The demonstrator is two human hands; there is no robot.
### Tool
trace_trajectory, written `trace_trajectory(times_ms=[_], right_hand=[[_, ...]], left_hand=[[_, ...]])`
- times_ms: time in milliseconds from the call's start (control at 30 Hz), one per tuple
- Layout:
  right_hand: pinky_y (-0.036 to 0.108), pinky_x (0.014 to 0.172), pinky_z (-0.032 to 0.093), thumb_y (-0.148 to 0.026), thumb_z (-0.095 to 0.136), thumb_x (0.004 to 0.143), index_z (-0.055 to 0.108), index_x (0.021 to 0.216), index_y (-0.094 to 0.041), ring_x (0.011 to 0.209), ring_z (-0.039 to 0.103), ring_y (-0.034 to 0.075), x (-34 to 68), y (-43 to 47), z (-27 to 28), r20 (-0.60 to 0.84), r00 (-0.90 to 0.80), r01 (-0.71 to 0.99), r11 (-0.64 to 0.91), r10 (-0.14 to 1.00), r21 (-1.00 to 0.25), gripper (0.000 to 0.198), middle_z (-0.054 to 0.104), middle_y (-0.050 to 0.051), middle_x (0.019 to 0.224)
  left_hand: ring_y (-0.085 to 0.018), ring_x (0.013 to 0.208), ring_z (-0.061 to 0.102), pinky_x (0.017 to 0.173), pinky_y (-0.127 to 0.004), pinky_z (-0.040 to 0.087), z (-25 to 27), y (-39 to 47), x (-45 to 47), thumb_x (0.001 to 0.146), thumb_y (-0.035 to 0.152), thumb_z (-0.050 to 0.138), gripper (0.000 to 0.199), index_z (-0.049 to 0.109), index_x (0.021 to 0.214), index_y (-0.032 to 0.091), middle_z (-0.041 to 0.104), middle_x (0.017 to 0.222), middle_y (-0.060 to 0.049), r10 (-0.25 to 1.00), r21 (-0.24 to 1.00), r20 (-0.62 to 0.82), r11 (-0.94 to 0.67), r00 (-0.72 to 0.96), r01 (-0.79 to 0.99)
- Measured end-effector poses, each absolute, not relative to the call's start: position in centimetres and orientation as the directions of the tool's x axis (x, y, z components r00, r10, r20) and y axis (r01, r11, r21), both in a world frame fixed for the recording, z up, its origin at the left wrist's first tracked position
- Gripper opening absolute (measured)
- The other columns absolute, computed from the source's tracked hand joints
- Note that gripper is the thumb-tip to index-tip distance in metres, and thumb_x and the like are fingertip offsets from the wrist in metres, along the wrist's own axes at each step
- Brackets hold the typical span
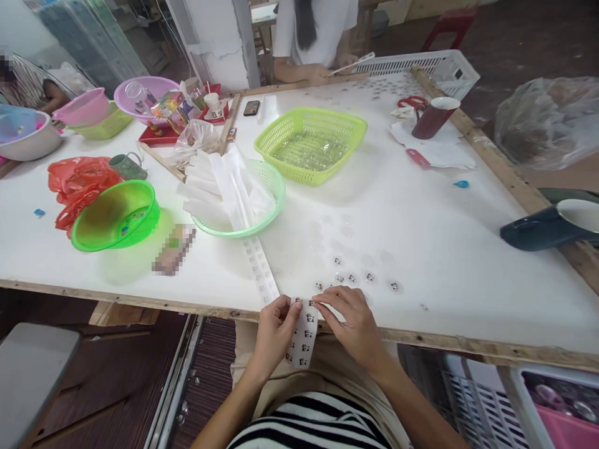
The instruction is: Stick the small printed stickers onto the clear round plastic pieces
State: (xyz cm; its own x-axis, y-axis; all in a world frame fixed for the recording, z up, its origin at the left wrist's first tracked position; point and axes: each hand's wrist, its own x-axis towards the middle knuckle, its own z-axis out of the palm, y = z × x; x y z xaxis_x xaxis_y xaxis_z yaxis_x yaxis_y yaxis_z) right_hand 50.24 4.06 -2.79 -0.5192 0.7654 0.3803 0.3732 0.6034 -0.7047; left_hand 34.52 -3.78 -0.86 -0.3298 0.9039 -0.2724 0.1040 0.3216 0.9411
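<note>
On my head-camera feed, the left hand (275, 333) pinches a white sticker strip (304, 343) between thumb and fingers at the near edge of a white desk (468, 262). The right hand (352, 317) presses thumb and index fingertip together at the strip's upper right corner; I cannot tell whether a sticker sits between them. The strip's small black-and-white animal faces are too tiny for me to make out fully, and the left thumb covers part of one. Just beyond lie clear discs (394, 286), several bearing similar faces, some partly hidden by the right hand. A second strip (262, 277) runs under a mint-green basket (277, 202) of white paper. Pixelation obscures a flat rectangular object (174, 251) at left. Markings on a red tag (417, 158) near the scissors (412, 101) are too small to read. The right edge crops a navy mug (538, 227); the top edge cuts off a co-worker (322, 37) across the desk.
</note>
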Motion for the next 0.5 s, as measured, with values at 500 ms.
trace_trajectory(times_ms=[500], right_hand=[[0.037, 0.092, 0.043, -0.026, 0.063, 0.084, 0.047, 0.121, -0.027, 0.090, 0.059, 0.017, 47.9, 5.0, -1.4, 0.006, -0.468, 0.099, 0.059, 0.884, -0.993, 0.040, 0.065, -0.001, 0.092]], left_hand=[[-0.008, 0.054, 0.032, 0.050, -0.023, 0.023, -1.5, -3.6, 34.4, 0.088, 0.052, 0.057, 0.042, 0.045, 0.066, 0.018, 0.034, 0.057, 0.006, 0.907, 0.929, -0.267, 0.333, -0.325, 0.164]])
